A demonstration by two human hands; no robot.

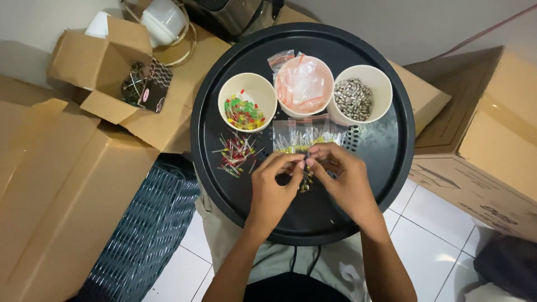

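Note:
Over the round black tray [386, 151], my left hand [273, 187] and my right hand [342, 176] meet fingertip to fingertip, pinching a small bunch of yellow LEDs [305, 180] between them. Just beyond my fingers lie small clear bags of yellow LEDs [305, 137]. A loose pile of red LEDs [236, 154] lies left of my left hand. At the back of the tray stand three white cups: one with red and green LEDs [246, 103], one with empty clear zip bags [303, 84], one with small metal parts [359, 95].
Cardboard boxes [61, 173] surround the tray on the left and right [486, 140]. An open box at upper left holds more components [140, 84]. A dark woven basket [151, 223] stands at lower left. White floor tiles [430, 235] show at lower right.

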